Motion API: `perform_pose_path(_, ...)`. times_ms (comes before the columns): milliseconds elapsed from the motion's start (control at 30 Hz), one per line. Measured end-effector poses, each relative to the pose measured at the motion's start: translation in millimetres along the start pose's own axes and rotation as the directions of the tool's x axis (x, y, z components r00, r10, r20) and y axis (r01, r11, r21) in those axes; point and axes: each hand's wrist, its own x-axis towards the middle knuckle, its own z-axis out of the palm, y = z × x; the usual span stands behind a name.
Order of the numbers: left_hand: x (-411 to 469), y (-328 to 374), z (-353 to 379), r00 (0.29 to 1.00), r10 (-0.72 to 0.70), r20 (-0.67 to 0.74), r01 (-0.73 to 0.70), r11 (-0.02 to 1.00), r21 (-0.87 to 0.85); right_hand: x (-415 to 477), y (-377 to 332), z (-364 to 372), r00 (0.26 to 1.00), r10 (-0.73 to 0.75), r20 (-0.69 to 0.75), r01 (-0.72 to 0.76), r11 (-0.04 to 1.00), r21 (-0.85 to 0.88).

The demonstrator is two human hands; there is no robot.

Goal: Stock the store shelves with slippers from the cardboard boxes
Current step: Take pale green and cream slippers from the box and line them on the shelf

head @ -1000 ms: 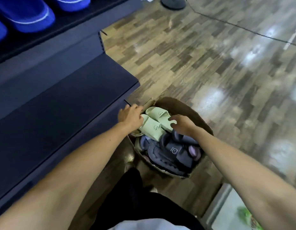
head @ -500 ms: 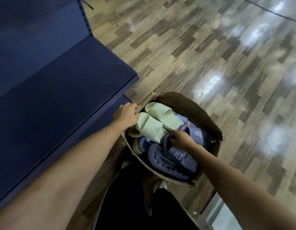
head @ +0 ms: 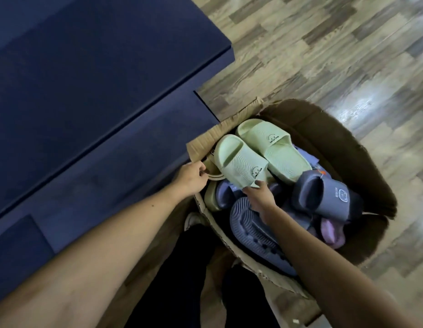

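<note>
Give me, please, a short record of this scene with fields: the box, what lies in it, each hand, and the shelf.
box: cardboard box, open, on the wood floor
top layer: nearer green slipper and farther green slipper, side by side
below: dark blue slipper, ridged blue slipper, purple slipper
left hand: at the box's left wall, seems to grip the beige slipper
right hand: pinches the nearer green slipper's end
shelf: dark blue, left of the box
</note>
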Motion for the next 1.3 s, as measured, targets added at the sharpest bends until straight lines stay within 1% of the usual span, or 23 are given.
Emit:
perform_pose_path(67, 5, -4, 8, 1.000, 0.008, -0.011, -0.008, 1.000, -0.005, 11, 6, 7, 0.999, 0.020, -0.051, -0.013, 0.991, 0.131)
perform_pose_path(133, 12, -7, 13, 1.000, 0.013, -0.025, -0.013, 1.000, -0.010, 22, 7, 10, 0.991, -0.011, -0.131, 0.039, 0.976, 0.213)
perform_pose_path(167, 15, -9, 15, 0.999, 0.012, -0.032, -0.012, 1.000, -0.012, 26, 5, 10, 0.990, -0.035, -0.137, 0.069, 0.965, 0.252)
perform_pose_path(233, 21, -12, 17, 0.999, 0.004, -0.048, -0.005, 1.000, -0.011, 32, 0, 11, 0.997, -0.023, -0.079, 0.052, 0.922, 0.383)
perform_pose_path(300, 24, -15, 19, 0.998, -0.001, -0.070, 0.000, 1.000, -0.018, 39, -4, 8, 0.998, 0.057, -0.010, -0.043, 0.849, 0.526)
perform_pose_path(367, 23, -16, 20, 0.996, 0.002, -0.085, -0.005, 0.999, -0.032, 43, -11, -1, 0.993, 0.115, -0.002, -0.088, 0.776, 0.624)
perform_pose_path(433, 20, -15, 20, 0.997, 0.008, -0.083, -0.012, 0.998, -0.059, 44, -22, -16, 0.992, 0.101, -0.069, -0.032, 0.757, 0.652)
perform_pose_path(467, 18, -15, 20, 0.996, 0.005, -0.085, -0.012, 0.997, -0.075, 44, -27, -24, 0.990, 0.066, -0.123, 0.031, 0.756, 0.654)
perform_pose_path(533, 13, -13, 19, 0.996, -0.008, -0.091, -0.001, 0.994, -0.105, 43, -37, -41, 0.958, -0.026, -0.286, 0.202, 0.769, 0.607)
perform_pose_path(600, 9, -9, 16, 0.996, -0.010, -0.090, 0.000, 0.993, -0.117, 39, -44, -57, 0.888, -0.093, -0.450, 0.349, 0.775, 0.527)
perform_pose_path(667, 5, -6, 16, 0.996, -0.012, -0.087, 0.002, 0.993, -0.117, 35, -46, -72, 0.834, -0.121, -0.538, 0.401, 0.803, 0.440)
perform_pose_path(733, 2, -3, 17, 0.997, -0.010, -0.082, 0.000, 0.993, -0.120, 32, -43, -85, 0.831, -0.131, -0.541, 0.345, 0.884, 0.316)
perform_pose_path(800, 1, 0, 19, 0.997, -0.002, -0.071, -0.007, 0.991, -0.131, 32, -36, -88, 0.862, -0.142, -0.487, 0.274, 0.938, 0.212)
perform_pose_path(833, 0, 2, 21, 0.998, 0.002, -0.064, -0.011, 0.991, -0.135, 32, -32, -84, 0.889, -0.138, -0.437, 0.253, 0.942, 0.219)
perform_pose_path(900, 0, 3, 24, 0.999, -0.011, -0.046, 0.004, 0.990, -0.143, 30, -26, -66, 0.967, -0.079, -0.242, 0.142, 0.957, 0.254)
perform_pose_path(933, 2, 3, 26, 0.999, -0.034, -0.035, 0.028, 0.987, -0.160, 28, -24, -54, 0.990, -0.049, -0.132, 0.079, 0.969, 0.232)
perform_pose_path(967, 3, 1, 29, 0.997, -0.069, -0.018, 0.064, 0.982, -0.180, 28, -20, -41, 0.998, -0.052, -0.037, 0.057, 0.985, 0.163)
perform_pose_path(1000, 5, -1, 32, 0.995, -0.102, -0.001, 0.100, 0.976, -0.195, 27, -18, -28, 0.995, -0.090, 0.037, 0.089, 0.995, 0.047)
perform_pose_path(1033, 5, -2, 34, 0.991, -0.135, 0.027, 0.137, 0.971, -0.195, 30, -16, -15, 0.982, -0.167, 0.083, 0.175, 0.979, -0.101)
perform_pose_path(1067, 6, -3, 36, 0.988, -0.144, 0.056, 0.152, 0.972, -0.179, 31, -15, -4, 0.961, -0.255, 0.111, 0.275, 0.925, -0.262)
perform_pose_path(1100, 8, -4, 39, 0.987, -0.142, 0.081, 0.153, 0.976, -0.154, 34, -14, 5, 0.942, -0.314, 0.120, 0.336, 0.865, -0.374)
perform_pose_path(1200, 14, -5, 46, 0.983, -0.159, 0.089, 0.169, 0.979, -0.112, 39, -17, 22, 0.920, -0.364, 0.148, 0.390, 0.796, -0.464)
perform_pose_path(1300, 16, -8, 56, 0.990, -0.114, 0.079, 0.122, 0.987, -0.109, 48, -19, 28, 0.904, -0.395, 0.160, 0.418, 0.749, -0.513)
